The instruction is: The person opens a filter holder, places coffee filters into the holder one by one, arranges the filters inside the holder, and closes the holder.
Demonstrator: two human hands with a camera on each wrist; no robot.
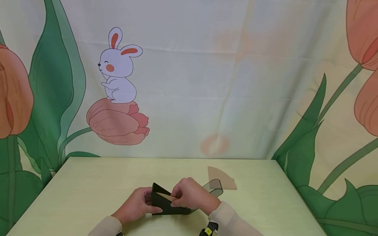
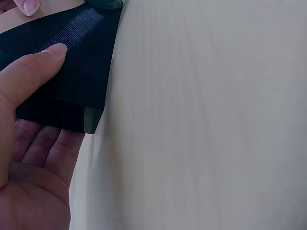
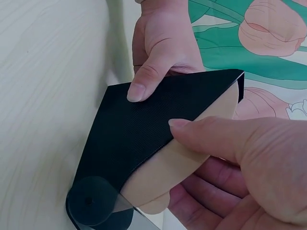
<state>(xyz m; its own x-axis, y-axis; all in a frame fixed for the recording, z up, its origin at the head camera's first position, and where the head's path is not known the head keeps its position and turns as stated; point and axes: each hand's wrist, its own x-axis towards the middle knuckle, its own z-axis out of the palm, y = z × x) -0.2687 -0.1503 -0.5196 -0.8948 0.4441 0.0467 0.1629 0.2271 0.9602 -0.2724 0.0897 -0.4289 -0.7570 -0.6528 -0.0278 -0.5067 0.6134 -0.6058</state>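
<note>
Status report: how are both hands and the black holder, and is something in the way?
Left hand holding black holder. Right hand gripping tan paper at its opening. Clear lid open to the side. No obstruction seen.

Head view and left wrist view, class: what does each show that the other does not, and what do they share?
Only the head view shows the printed rabbit on the backdrop and the loose fan-shaped tan piece on the table.

Only the left wrist view shows the palm of the left hand and a pale strip at the corner of the black holder.

Both show that holder, the left thumb on it, the tan sheet in its opening, and the table.
</note>
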